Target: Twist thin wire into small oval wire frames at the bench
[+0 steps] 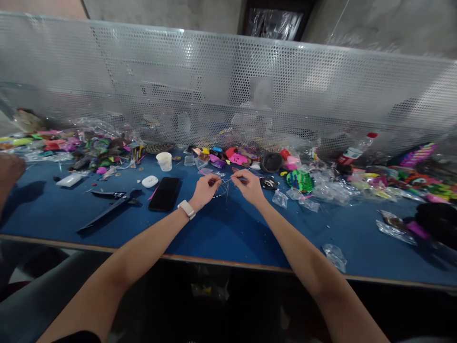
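Pinching thin pale strands (223,187) over the tabletop (228,238) with left hand (206,188) and right hand (250,186), fingers nearly closed; I judge light, even tension suits them.

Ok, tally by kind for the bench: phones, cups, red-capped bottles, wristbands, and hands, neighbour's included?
Phone: 1
White cup: 1
Red-capped bottle: 1
Wristband: 1
Hands: 3 (left hand, right hand, neighbour's hand)
Total: 7
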Tool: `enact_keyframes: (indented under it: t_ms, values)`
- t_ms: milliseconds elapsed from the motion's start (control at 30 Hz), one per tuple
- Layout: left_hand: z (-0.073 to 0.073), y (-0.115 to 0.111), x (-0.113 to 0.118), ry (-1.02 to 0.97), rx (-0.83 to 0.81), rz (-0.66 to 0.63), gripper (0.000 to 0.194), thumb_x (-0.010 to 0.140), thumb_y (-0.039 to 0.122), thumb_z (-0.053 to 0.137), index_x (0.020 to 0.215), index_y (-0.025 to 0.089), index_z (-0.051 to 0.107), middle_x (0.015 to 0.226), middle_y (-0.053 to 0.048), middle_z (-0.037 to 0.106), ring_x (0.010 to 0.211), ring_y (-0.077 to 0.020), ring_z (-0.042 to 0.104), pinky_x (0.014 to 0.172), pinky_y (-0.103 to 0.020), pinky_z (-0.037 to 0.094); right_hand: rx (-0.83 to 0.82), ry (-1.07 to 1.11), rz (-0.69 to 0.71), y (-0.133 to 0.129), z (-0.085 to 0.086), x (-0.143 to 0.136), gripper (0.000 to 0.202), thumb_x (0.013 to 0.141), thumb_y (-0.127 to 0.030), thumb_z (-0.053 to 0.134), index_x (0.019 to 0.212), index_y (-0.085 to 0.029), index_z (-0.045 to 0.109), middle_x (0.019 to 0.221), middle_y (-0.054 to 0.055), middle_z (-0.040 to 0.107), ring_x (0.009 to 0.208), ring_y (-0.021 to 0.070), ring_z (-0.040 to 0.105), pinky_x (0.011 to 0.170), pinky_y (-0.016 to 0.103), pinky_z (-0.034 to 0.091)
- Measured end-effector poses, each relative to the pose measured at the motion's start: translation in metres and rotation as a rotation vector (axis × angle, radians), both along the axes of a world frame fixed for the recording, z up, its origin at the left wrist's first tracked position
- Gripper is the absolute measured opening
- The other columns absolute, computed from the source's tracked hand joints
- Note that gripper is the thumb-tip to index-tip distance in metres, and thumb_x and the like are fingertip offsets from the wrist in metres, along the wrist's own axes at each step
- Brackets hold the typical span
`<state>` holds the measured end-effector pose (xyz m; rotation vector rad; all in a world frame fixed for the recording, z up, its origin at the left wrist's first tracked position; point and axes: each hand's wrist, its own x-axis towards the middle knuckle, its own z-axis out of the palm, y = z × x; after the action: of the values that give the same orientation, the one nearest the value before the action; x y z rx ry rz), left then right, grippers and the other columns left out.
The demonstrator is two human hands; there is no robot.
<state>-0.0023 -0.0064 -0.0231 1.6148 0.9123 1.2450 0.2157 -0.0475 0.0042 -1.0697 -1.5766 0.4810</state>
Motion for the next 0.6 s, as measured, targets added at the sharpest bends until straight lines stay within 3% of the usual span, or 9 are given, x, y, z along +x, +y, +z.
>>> enact_keyframes:
  t_ms: [200,433,600]
  values:
    - [0.0,0.0,0.0,-0.03,-0.057,-0.055,0.021,0.093,0.038,0.091,0.089,0.021,0.081,0.066,-0.001,0.069,0.057,-0.0164,0.061,0.057,-0.03,0.047,0.002,-0.036,0.014,0.001,0.005,0.006,0.048,0.092,-0.079,0.087,0.089,-0.03,0.09,0.106,0.011,0.087,0.108,0.0346,0.081,0.09,0.051,0.068]
    - [0.001,-0.004,0.003,-0.101,-0.105,-0.093,0.027,0.093,0.043,0.094,0.091,0.019,0.08,0.07,-0.003,0.071,0.061,-0.0174,0.066,0.06,-0.031,0.055,-0.135,0.179,0.061,0.007,-0.006,0.0,0.055,0.082,-0.079,0.094,0.101,-0.028,0.093,0.091,0.009,0.087,0.083,0.0298,0.081,0.083,0.05,0.071]
    - [0.001,-0.006,0.004,-0.127,-0.124,-0.097,0.03,0.091,0.044,0.096,0.09,0.019,0.079,0.075,-0.004,0.072,0.065,-0.018,0.067,0.06,-0.031,0.057,-0.181,0.255,0.084,0.01,-0.01,-0.003,0.06,0.078,-0.081,0.096,0.1,-0.026,0.092,0.09,0.008,0.086,0.081,0.0279,0.081,0.081,0.048,0.072]
